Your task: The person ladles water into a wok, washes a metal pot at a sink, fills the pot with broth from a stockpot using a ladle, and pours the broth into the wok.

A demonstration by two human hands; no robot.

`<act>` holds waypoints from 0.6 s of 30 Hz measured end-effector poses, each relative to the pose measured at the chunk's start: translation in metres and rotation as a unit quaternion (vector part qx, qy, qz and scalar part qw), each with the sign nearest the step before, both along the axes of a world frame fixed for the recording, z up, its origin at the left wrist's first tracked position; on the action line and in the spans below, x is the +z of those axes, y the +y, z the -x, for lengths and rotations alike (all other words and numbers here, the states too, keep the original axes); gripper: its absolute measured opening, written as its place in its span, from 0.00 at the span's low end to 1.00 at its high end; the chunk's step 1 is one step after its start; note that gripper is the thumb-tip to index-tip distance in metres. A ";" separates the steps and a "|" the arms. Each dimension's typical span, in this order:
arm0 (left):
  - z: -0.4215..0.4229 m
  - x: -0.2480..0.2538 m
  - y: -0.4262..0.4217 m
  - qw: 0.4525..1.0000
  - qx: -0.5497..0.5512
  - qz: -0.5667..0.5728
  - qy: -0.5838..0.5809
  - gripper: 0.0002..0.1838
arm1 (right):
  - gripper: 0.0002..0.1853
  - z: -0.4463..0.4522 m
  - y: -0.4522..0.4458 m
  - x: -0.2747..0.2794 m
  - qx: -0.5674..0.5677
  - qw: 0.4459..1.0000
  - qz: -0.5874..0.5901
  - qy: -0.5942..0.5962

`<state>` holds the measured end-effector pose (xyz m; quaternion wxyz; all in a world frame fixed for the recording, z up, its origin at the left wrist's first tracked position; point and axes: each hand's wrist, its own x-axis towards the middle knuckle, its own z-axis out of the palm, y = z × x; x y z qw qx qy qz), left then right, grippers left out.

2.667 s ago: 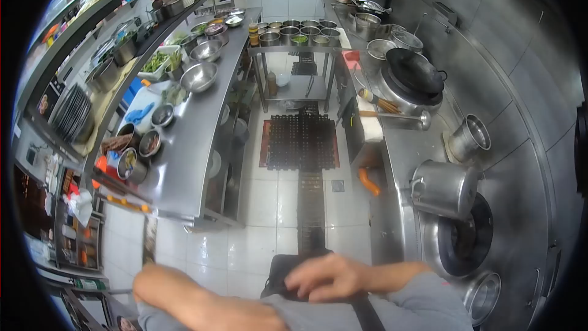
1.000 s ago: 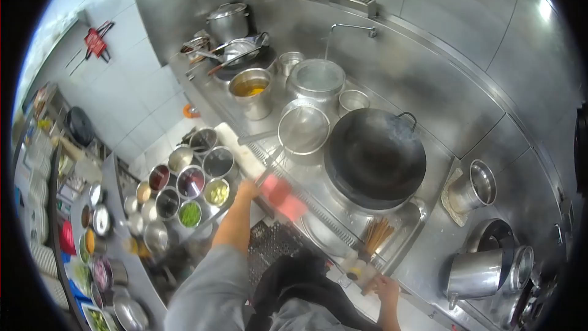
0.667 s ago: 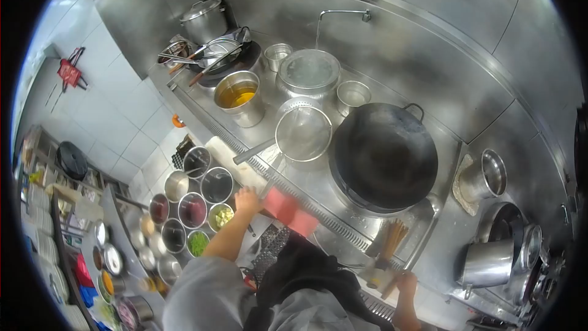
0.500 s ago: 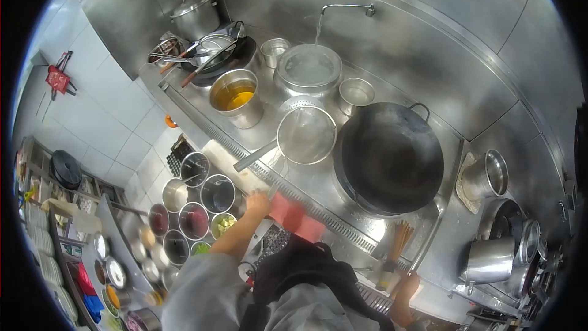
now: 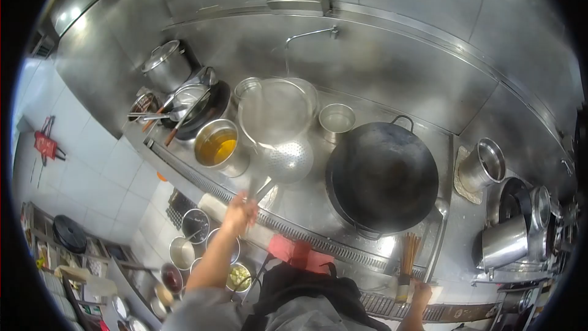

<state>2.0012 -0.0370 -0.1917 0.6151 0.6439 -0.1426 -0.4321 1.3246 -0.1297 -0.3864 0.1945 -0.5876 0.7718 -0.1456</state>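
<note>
My left hand (image 5: 241,213) is closed around the handle of a round mesh strainer (image 5: 275,113). Blurred by motion, the strainer lies over the water pot (image 5: 311,95) at the back of the stove and covers most of it. A perforated ladle (image 5: 291,160) rests on the steel top just in front, its handle close to my left hand. My right hand (image 5: 421,296) is at the front edge of the counter, fingers curled; whatever may be in them is hidden. Beside it stands a bamboo brush (image 5: 407,263).
A large black wok (image 5: 383,175) sits right of centre. A pot of yellow oil (image 5: 217,144) is on the left, and a small metal pot (image 5: 337,120) behind the wok. The faucet (image 5: 312,34) runs at the back. Red cloths (image 5: 300,254) lie along the front edge.
My left hand has taken hold of the strainer's handle, and the strainer has moved back and left over the water pot, uncovering the perforated ladle. The whole view has shifted.
</note>
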 end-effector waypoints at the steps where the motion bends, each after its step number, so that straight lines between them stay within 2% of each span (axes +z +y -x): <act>1: -0.018 -0.001 -0.022 0.999 0.026 -0.007 -0.039 0.17 | 0.10 0.000 0.003 0.005 0.000 1.000 0.002 0.008; 3: -0.048 0.003 -0.072 0.986 0.008 -0.033 -0.164 0.18 | 0.09 0.007 0.003 0.000 -0.002 1.000 -0.001 -0.001; 6: -0.084 -0.050 -0.150 0.991 0.046 -0.028 -0.126 0.18 | 0.09 0.013 0.007 -0.004 -0.033 0.998 -0.026 -0.054; 8: -0.094 -0.081 -0.193 0.996 0.054 -0.067 0.006 0.14 | 0.10 0.012 0.014 0.003 -0.074 0.991 -0.048 -0.098; 9: -0.086 -0.079 -0.207 0.997 0.044 -0.067 0.004 0.14 | 0.10 0.005 0.017 0.018 -0.069 0.994 -0.031 -0.082; 11: -0.059 -0.073 -0.236 0.991 0.041 -0.017 0.127 0.12 | 0.11 0.005 0.021 0.029 -0.073 0.995 -0.016 -0.065; 12: -0.039 -0.065 -0.245 0.992 0.054 0.010 0.111 0.08 | 0.11 0.009 0.027 0.029 -0.062 0.996 0.000 -0.060; 13: -0.025 -0.055 -0.253 0.993 0.044 0.005 0.111 0.08 | 0.12 0.014 0.033 0.029 -0.052 0.997 0.017 -0.055; 15: -0.001 -0.040 -0.271 1.000 -0.009 -0.027 0.001 0.12 | 0.12 0.027 0.044 0.030 -0.068 0.996 0.009 -0.050; 16: 0.006 -0.034 -0.280 0.992 -0.021 -0.066 -0.105 0.08 | 0.13 0.033 0.045 0.030 -0.072 0.996 0.004 -0.045; 17: 0.011 -0.026 -0.292 0.992 -0.029 -0.064 -0.108 0.08 | 0.13 0.038 0.047 0.030 -0.077 0.996 -0.002 -0.041; 18: 0.016 -0.018 -0.306 0.938 -0.079 -0.126 -0.312 0.15 | 0.13 0.042 0.049 0.033 -0.085 0.995 -0.001 -0.044</act>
